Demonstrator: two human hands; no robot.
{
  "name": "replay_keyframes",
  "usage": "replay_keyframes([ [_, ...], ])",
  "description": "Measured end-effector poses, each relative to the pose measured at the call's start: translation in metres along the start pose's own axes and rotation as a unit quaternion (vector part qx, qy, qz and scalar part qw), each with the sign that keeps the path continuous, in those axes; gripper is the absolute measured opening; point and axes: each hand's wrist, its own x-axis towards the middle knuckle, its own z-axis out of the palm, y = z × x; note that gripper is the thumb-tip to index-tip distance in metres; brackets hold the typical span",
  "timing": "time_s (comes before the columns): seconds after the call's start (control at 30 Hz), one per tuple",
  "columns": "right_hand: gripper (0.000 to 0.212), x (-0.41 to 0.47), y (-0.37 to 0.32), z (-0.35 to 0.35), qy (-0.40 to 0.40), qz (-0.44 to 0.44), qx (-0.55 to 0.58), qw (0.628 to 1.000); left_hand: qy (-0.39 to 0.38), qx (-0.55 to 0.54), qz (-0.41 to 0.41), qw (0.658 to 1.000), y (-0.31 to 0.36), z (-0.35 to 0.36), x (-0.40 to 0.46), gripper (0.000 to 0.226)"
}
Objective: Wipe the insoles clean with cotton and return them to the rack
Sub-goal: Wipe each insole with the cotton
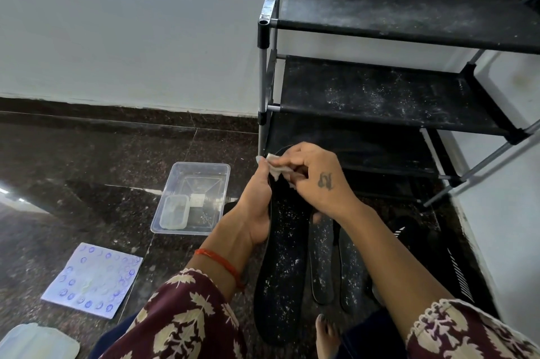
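Three black insoles show here: one held up on its edge between the hands, and two more insoles [336,259] lying side by side on the dark stone floor [102,160] just beyond it, all speckled with white dust. The left hand [257,206] curls round the held insole [280,265] along its left edge, steadying it, while the right hand [318,177] pinches a white cotton pad [276,168] against the toe end. The wiping step looks barely begun, since the lower length of the insole is thickly speckled; the next move likely calls for drawing the cotton down toward the heel with firm pressure while the left hand keeps the flexible sole from bending. The black shoe rack [394,95] stands just behind, its shelves dusty too, so a cleaned insole set there may pick up powder again. To the left sit a clear plastic tub [193,198] with a small lidded box [174,212] inside, a blue-patterned sheet [93,279], and a pale lid [35,341] at the corner. A bare foot [327,332] lies close beside the heel.
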Motion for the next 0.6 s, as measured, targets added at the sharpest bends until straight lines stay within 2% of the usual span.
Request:
replay_keyframes([
  [0.1,0.032,-0.002,0.003,-0.012,-0.059,0.009,-0.002,0.998,-0.008,-0.02,-0.005,1.0,0.001,0.001,0.0,0.092],
  [0.17,0.033,-0.001,0.011,-0.02,-0.053,0.029,-0.032,0.998,-0.013,-0.025,-0.009,1.0,0.002,0.002,0.0,0.091],
  [0.27,0.028,0.001,0.02,-0.021,0.105,0.034,-0.092,0.99,-0.009,-0.013,-0.014,1.0,0.003,0.001,0.0,0.09],
  [0.33,0.028,0.004,0.02,-0.013,0.138,0.043,-0.069,0.987,-0.004,-0.003,-0.011,1.0,0.002,0.002,0.0,0.088],
  [0.47,0.035,0.006,0.013,0.004,0.086,0.07,-0.037,0.993,0.008,0.011,0.002,1.0,0.001,0.002,0.0,0.084],
  [0.6,0.022,0.001,-0.004,-0.001,0.03,0.031,0.03,0.999,-0.011,-0.002,0.003,1.0,0.002,0.0,-0.001,0.086],
])
